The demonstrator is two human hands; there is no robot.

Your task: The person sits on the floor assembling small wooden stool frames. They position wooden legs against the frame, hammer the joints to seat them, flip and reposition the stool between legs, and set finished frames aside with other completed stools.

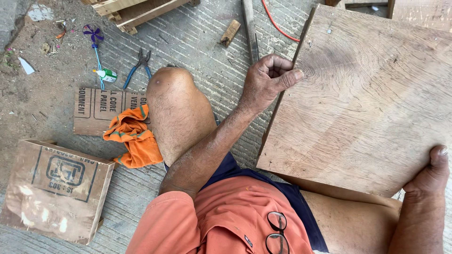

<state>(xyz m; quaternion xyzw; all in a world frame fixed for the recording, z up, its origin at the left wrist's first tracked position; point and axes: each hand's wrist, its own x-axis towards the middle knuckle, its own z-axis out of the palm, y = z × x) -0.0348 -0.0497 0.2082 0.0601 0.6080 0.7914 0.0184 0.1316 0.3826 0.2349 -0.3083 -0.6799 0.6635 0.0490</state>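
Board [372, 99] gripped both edges: left hand [268, 80] curled on far-left edge, right hand [431, 176] clamping near corner. Splinters likely if grip slides; pliers [138, 69] beyond left hand.

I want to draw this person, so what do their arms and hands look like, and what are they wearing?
Both hands are bare, with no gloves, rings or watch in view. The left hand has short nails and looks dusty; the left arm is hairy and bare up to a short orange sleeve. The right hand shows a short thumbnail, and its forearm is bare too. Folded glasses hang on the orange shirt.
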